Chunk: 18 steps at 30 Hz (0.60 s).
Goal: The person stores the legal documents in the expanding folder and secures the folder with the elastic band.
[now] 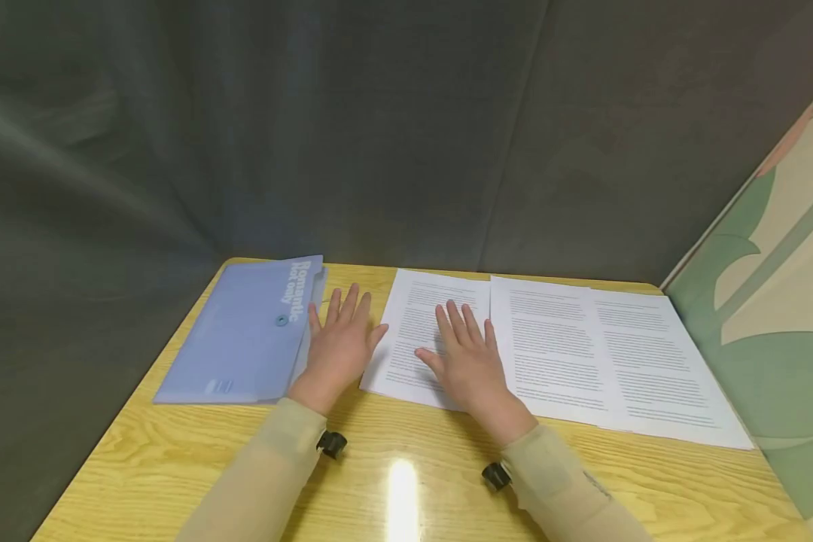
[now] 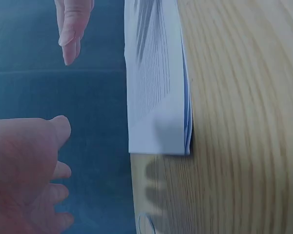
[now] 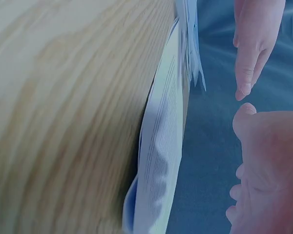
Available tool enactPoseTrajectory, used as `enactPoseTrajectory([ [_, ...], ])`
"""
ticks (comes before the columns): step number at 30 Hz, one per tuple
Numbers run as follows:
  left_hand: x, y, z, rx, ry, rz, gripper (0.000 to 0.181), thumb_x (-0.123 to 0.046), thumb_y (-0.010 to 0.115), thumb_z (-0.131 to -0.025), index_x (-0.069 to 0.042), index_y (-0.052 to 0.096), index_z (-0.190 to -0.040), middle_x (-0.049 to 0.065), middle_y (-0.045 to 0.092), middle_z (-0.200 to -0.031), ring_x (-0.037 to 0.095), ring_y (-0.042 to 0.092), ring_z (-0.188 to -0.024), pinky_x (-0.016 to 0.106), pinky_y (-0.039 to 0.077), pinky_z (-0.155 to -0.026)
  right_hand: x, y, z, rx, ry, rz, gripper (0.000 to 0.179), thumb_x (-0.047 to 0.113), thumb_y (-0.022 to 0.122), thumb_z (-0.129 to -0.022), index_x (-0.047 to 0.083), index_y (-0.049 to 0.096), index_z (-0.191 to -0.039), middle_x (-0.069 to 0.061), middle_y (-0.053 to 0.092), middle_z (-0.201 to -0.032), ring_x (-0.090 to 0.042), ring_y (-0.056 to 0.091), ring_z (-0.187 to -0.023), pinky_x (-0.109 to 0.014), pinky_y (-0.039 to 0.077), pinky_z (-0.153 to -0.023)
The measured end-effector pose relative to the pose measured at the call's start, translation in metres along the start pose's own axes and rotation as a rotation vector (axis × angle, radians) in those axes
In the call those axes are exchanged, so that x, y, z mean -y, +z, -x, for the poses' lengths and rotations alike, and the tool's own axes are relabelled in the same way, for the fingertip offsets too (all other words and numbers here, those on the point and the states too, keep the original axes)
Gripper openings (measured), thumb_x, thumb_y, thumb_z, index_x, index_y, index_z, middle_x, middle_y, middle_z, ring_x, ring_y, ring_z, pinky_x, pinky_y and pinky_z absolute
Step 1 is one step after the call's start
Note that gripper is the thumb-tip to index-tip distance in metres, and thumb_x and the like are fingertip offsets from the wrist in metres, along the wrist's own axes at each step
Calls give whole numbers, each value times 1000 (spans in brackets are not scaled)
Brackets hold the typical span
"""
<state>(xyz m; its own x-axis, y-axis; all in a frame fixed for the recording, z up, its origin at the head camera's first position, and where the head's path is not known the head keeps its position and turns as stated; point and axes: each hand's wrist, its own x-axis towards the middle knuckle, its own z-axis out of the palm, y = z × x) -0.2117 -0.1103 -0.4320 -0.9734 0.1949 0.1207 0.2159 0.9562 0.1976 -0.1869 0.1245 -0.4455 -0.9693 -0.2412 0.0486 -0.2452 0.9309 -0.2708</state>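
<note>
My left hand (image 1: 339,342) is held above the table between the folder and the papers, its fingers straight and spread, holding nothing. Beside it on the left lies a blue-purple document folder (image 1: 233,339) with white lettering and a round button. My right hand (image 1: 470,361) hovers over the leftmost printed sheets (image 1: 406,354), fingers extended and spread. In the left wrist view a gap shows between the left hand (image 2: 27,170) and the paper stack (image 2: 156,112). The right wrist view likewise shows the right hand (image 3: 271,165) apart from the sheets (image 3: 158,146).
Two more stacks of printed sheets, the middle one (image 1: 555,346) and the right one (image 1: 664,369), lie side by side, their edges touching or overlapping. The wooden table (image 1: 176,467) meets a dark curtain (image 1: 393,135) behind. A floral panel (image 1: 772,301) borders the right side.
</note>
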Motion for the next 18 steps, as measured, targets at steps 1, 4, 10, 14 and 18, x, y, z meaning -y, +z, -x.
enactPoseTrajectory([
  [1, 2, -1, 0, 3, -8, 7, 72, -54, 47, -116, -11, 35, -173, 13, 17, -182, 42, 9, -168, 77, 4, -125, 2, 1, -1, 5, -2, -2, 89, 63, 48, -112, 12, 15, -177, -11, 8, -184, -34, 1, -169, -63, -1, -131],
  [4, 10, -2, 0, 16, -30, 18, 73, -54, 46, -116, -11, 33, -173, 14, 15, -183, 42, 6, -168, 77, 2, -125, 6, 2, -2, 20, -8, -3, 89, 64, 46, -112, 13, 14, -177, -10, 7, -184, -33, 0, -169, -62, -3, -131],
  [10, 28, -4, 1, 22, -64, 45, 76, -56, 44, -116, -9, 31, -174, 15, 11, -183, 41, 1, -168, 78, -2, -124, 16, 5, -6, 27, -20, -11, 88, 65, 46, -112, 14, 16, -177, -9, 7, -184, -32, 0, -170, -60, -3, -132],
  [14, 38, -5, 3, 27, -93, 56, 76, -56, 45, -116, -8, 30, -174, 15, 9, -183, 42, 0, -168, 78, -4, -124, 22, 9, -8, 35, -37, -20, 87, 64, 46, -112, 14, 17, -177, -9, 9, -184, -32, 0, -170, -60, -1, -132],
  [18, 47, -7, 3, 19, -109, 61, 76, -55, 46, -116, -7, 30, -173, 16, 10, -183, 44, 3, -168, 79, -2, -124, 28, 12, -12, 51, -43, -7, 87, 65, 44, -112, 17, 15, -178, -8, 8, -185, -30, -1, -170, -60, -2, -132],
])
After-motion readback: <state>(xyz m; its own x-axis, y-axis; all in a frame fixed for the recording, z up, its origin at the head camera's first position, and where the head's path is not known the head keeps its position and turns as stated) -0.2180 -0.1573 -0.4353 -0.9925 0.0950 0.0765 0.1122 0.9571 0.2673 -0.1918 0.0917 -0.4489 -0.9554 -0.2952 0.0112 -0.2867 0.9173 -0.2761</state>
